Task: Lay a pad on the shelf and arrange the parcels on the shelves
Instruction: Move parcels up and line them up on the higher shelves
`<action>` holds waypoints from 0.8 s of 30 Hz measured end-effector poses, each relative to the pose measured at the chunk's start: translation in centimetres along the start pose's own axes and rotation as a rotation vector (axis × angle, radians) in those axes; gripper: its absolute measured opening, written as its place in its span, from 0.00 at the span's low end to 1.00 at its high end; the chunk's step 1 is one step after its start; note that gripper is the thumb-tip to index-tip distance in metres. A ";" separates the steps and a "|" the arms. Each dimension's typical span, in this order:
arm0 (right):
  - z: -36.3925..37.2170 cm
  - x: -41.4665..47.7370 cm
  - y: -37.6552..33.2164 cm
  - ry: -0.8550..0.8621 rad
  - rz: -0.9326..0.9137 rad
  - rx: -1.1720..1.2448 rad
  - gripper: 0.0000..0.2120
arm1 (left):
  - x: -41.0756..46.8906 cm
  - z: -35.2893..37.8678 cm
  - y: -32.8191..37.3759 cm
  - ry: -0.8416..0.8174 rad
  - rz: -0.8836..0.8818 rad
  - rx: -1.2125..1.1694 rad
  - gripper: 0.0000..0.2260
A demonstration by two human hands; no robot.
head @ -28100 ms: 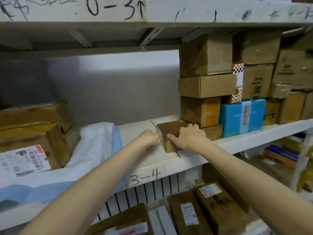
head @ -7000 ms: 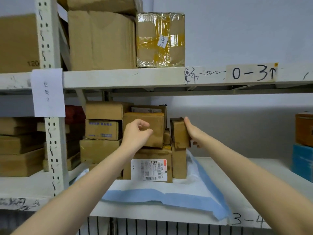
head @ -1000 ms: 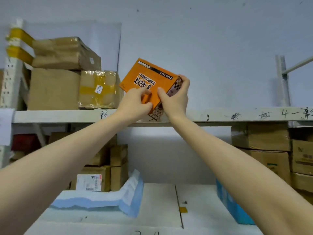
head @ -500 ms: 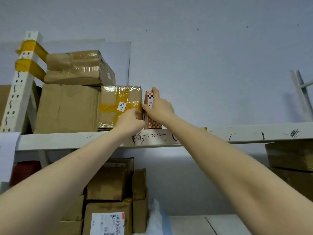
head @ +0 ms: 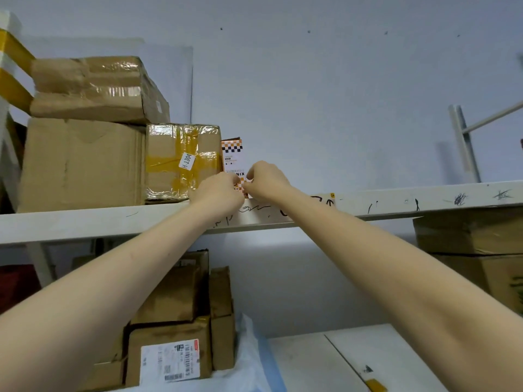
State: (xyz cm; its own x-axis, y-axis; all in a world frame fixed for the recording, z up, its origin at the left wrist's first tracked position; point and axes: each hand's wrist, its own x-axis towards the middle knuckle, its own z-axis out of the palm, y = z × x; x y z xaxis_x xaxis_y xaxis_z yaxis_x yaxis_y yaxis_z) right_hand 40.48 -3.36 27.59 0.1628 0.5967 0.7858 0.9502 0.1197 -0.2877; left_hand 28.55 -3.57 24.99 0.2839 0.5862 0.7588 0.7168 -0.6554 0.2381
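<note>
A narrow orange box (head: 232, 154) with a checkered pattern stands upright on the white upper shelf (head: 396, 199), pressed against a tape-wrapped carton (head: 181, 162) labelled H-1304. My left hand (head: 218, 193) and my right hand (head: 267, 181) meet at the box's lower front end, fingers curled on it and hiding its bottom part. On the lower shelf (head: 325, 363) a blue and white pad (head: 254, 360) lies under a stack of brown parcels (head: 169, 352).
A large brown carton (head: 82, 165) with a crumpled taped box (head: 93, 89) on top fills the upper shelf's left side. Right of the orange box the upper shelf is bare up to a metal post (head: 464, 142). Brown cartons (head: 475, 236) are stacked at right below.
The orange box went from tilted in the air to standing on the upper shelf beside the taped carton. My right hand dropped from its top to its lower front, beside my left.
</note>
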 end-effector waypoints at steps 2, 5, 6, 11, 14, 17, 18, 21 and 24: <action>-0.1 -0.6 0.5 0.031 0.025 0.018 0.13 | -0.5 0.0 0.6 0.074 0.018 0.021 0.23; -0.4 -1.8 1.6 0.139 0.016 0.053 0.20 | -1.4 0.3 1.6 0.163 0.067 -0.056 0.23; -0.5 -2.2 2.0 0.173 -0.016 0.089 0.22 | -1.8 0.5 2.0 0.183 0.104 -0.092 0.23; -1.4 -6.3 5.2 0.352 -0.157 0.271 0.21 | -4.0 1.8 5.2 0.240 0.226 -0.213 0.18; -2.5 -9.4 9.4 0.454 -0.156 0.359 0.17 | -5.4 3.9 7.3 0.221 0.237 -0.302 0.15; -2.8 -13.1 14.5 0.548 -0.224 0.308 0.15 | -7.2 7.7 10.1 0.134 0.272 -0.397 0.12; -2.8 -14.3 16.2 0.555 -0.253 0.273 0.14 | -7.8 9.1 11.1 0.097 0.282 -0.425 0.11; -3.3 -17.6 21.9 0.503 -0.228 0.163 0.10 | -8.8 13.5 13.9 -0.031 0.242 -0.463 0.10; -4.7 -20.9 27.8 0.376 -0.074 0.059 0.10 | -9.7 17.9 17.1 -0.156 0.209 -0.469 0.09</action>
State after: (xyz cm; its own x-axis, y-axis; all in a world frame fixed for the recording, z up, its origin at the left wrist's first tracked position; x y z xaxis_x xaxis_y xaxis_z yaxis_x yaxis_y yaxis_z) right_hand 64.75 -16.24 5.77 0.1905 0.2537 0.9483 0.9480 0.2032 -0.2448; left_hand 49.53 -11.93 10.86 0.5065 0.4610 0.7287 0.2838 -0.8871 0.3640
